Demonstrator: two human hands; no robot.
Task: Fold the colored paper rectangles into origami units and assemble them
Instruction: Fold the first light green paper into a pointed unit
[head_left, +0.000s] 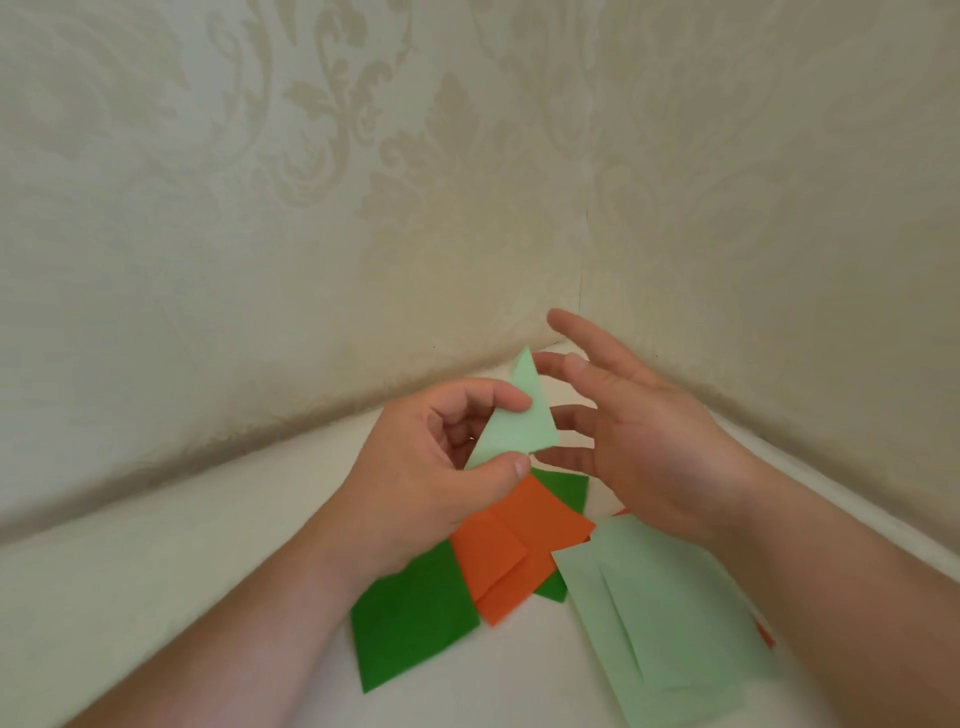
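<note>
The folded light-green triangle (517, 415) was held in the air above the tabletop (156, 571), over the far end of the paper pile. Its long axis ran nearly upright, with the sharp tip pointing up and slightly away from the person and the wider end pointing down toward the left hand. No writing, brand or label was visible on any sheet.

The left hand (441, 467) pinched the triangle. The thumb pressed the lower edge and a curled finger pressed the upper left edge; the remaining fingers were curled behind the paper. The right hand (639, 431) was just beside the triangle on its right, with the fingers spread and nearly straight. Whether its fingertips touched the paper could not be determined; it gripped nothing.

Below the hands, an orange folded sheet (514, 556) lay flat on the tabletop, overlapping a dark-green sheet (410, 618) to its left. A second dark-green piece (566, 486) showed behind the orange sheet. A large light-green sheet (660, 629) with visible creases lay to the right, partly under the right forearm, and a small orange edge (763, 634) showed past its right side. Patterned cream wallpaper (363, 182) covered both walls meeting in the corner behind the tabletop.
</note>
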